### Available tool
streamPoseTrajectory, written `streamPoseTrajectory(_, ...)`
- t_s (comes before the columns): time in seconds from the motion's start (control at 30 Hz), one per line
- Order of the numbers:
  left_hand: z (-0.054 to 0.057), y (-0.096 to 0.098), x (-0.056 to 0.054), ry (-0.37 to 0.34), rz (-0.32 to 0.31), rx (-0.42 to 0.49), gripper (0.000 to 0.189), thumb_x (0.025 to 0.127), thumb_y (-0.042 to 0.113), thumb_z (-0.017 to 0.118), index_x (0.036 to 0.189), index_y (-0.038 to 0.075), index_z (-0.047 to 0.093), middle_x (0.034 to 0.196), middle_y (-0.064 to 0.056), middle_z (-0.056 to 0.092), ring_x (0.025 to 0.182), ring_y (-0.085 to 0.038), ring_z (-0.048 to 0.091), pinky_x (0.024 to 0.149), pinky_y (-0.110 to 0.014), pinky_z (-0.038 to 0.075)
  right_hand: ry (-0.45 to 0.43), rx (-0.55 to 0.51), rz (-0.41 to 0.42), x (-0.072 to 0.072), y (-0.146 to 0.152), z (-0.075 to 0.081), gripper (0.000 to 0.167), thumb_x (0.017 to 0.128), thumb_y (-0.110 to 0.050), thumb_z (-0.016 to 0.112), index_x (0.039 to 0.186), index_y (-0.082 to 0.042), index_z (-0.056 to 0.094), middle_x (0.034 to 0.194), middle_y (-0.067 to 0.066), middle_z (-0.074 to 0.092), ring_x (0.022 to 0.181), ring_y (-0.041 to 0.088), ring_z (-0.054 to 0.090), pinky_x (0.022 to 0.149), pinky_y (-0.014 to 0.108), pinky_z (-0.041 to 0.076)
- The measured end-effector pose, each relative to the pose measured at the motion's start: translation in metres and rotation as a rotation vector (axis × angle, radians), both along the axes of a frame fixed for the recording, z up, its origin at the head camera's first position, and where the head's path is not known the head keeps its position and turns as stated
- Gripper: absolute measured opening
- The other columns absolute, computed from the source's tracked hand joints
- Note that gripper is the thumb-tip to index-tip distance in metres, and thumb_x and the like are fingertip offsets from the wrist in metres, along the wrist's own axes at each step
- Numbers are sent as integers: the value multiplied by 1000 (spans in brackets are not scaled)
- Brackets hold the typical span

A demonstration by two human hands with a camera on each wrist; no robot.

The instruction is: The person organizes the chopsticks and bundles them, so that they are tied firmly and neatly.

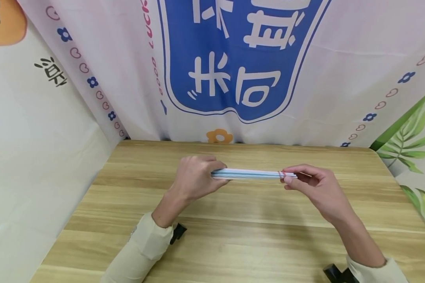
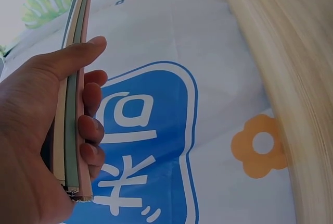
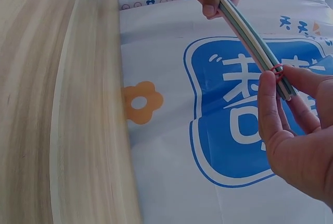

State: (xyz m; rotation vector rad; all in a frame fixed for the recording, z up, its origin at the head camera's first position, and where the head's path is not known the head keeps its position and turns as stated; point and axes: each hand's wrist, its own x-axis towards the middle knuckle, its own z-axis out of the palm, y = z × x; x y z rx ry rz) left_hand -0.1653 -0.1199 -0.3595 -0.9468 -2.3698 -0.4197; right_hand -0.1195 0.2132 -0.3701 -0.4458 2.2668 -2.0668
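Observation:
A bundle of pastel chopsticks (image 1: pixel 249 173), white, green and pink, is held level above the table. My left hand (image 1: pixel 198 177) grips the thicker ends, its thumb (image 2: pixel 86 54) lying along one side and the fingers curled round the other. Near the thin tips a red rubber band (image 3: pixel 277 70) is wound round the bundle. There my right hand (image 1: pixel 315 188) pinches the rubber band between thumb and fingertips, with the tips of the chopsticks sticking out just past it. The blunt thick ends show by the left palm in the left wrist view.
Below the hands is a wood-grain table (image 1: pixel 233 243). A printed cloth (image 1: pixel 134 78) with a blue panel hangs along its back edge, and a white wall covering (image 1: pixel 32 137) rises at the left. Black wrist-camera mounts (image 1: pixel 178 233) jut from both sleeves.

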Motion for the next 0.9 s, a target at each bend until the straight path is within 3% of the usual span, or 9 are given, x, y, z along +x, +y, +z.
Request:
streamPoseTrajectory(0.23,3,3,-1,-34,12,-7,20,79,33,96,87,18,86,73,7,76,54,-8,64,49,-24,46,-13,-11,-9,-5,0,0,26,100,-1,73,124,8,73,108,-1,81,93,11,79,88,33,64)
streamPoseTrajectory(0.6,3,8,4,-77,15,-32,22,79,34,96,90,18,86,78,6,78,56,-5,60,50,-21,45,-4,186,-26,-7,-14,-2,31,96,-13,82,125,-1,78,102,-3,84,90,12,79,79,26,63)
streamPoseTrajectory(0.9,-1,11,7,-67,15,-41,20,80,33,95,90,18,86,77,6,78,54,-4,56,47,-18,39,-40,191,-6,-10,-36,-1,35,91,-19,88,122,-5,81,104,2,84,89,16,81,81,28,64)
